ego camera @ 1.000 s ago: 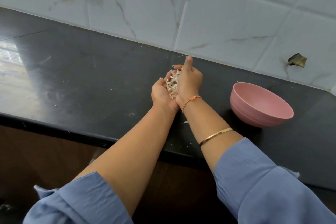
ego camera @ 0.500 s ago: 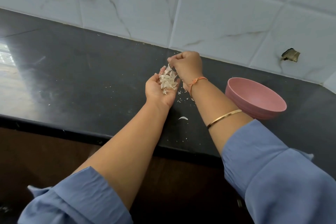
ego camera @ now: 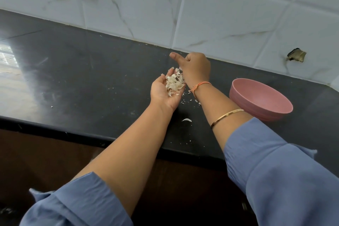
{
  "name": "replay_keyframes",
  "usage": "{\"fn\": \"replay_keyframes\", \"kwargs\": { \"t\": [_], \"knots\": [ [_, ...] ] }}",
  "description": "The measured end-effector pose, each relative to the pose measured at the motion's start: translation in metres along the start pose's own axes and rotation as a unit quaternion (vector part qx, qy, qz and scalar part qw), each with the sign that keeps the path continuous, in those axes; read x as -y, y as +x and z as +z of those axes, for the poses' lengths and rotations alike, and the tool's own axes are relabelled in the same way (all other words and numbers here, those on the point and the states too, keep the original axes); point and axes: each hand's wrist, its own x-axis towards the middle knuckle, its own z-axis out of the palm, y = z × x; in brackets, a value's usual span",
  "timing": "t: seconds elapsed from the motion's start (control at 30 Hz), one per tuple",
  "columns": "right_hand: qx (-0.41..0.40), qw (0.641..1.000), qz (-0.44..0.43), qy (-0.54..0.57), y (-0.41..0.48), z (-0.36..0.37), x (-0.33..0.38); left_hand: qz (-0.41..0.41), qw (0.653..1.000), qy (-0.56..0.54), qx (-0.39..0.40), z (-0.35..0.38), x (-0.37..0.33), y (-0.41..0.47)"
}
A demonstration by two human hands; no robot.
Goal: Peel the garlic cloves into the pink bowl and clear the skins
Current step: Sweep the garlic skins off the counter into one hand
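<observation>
I read cream-white skins (ego camera: 174,83) across the fingers of the left hand (ego camera: 162,93). Right of those fingers: a plain pink bowl (ego camera: 238,100). Beneath them: a glossy black counter (ego camera: 91,71), white-flecked. Beyond them: white tiles (ego camera: 220,14) with brown-grey veining. Wrist thread (ego camera: 200,84) orange; bangle (ego camera: 227,116) gold; sleeves (ego camera: 275,180) blue.

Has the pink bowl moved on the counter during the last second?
No. The pink bowl sits at the same spot below and left of the hole in the wall tile; only the camera shifted.
</observation>
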Motion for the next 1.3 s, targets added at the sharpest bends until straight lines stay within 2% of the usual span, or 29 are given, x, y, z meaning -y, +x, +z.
{"fn": "replay_keyframes", "kwargs": {
  "t": [0.17, 0.3, 0.47, 0.53, 0.63, 0.8, 1.0, 1.13, 1.23, 1.3],
  "knots": [
    [0.030, 0.999, 0.028, -0.009, -0.006, -0.006, 0.009, -0.008, 1.000, -0.006, -0.004, -0.001, 0.001, 0.003],
    [0.137, 0.987, 0.068, -0.043, -0.001, -0.011, 0.019, -0.009, 1.000, 0.001, -0.004, -0.003, 0.000, 0.004],
    [0.242, 0.966, 0.058, -0.073, 0.009, -0.021, 0.025, -0.001, 1.000, 0.005, -0.013, -0.006, -0.002, 0.008],
    [0.239, 0.965, 0.028, -0.106, 0.012, -0.024, 0.023, 0.004, 1.000, 0.000, -0.016, -0.005, -0.001, 0.008],
    [0.171, 0.961, -0.020, -0.217, 0.014, -0.022, 0.018, 0.010, 1.000, -0.002, -0.022, -0.005, -0.001, 0.007],
    [0.153, 0.957, -0.049, -0.242, 0.008, -0.020, 0.012, 0.012, 1.000, -0.011, -0.021, -0.005, -0.003, 0.008],
    [0.224, 0.963, -0.031, -0.145, 0.003, -0.030, 0.020, 0.014, 1.000, 0.000, -0.019, -0.003, -0.003, 0.004],
    [0.214, 0.977, 0.012, 0.002, -0.002, -0.037, 0.014, 0.016, 0.999, 0.021, -0.029, 0.000, -0.003, 0.000],
    [0.190, 0.980, 0.036, 0.051, -0.003, -0.038, 0.005, 0.010, 1.000, 0.003, -0.022, 0.000, -0.003, -0.001],
    [0.204, 0.973, 0.075, 0.082, -0.004, -0.038, 0.001, 0.008, 1.000, -0.008, -0.017, 0.000, -0.004, 0.000]
  ]
}}
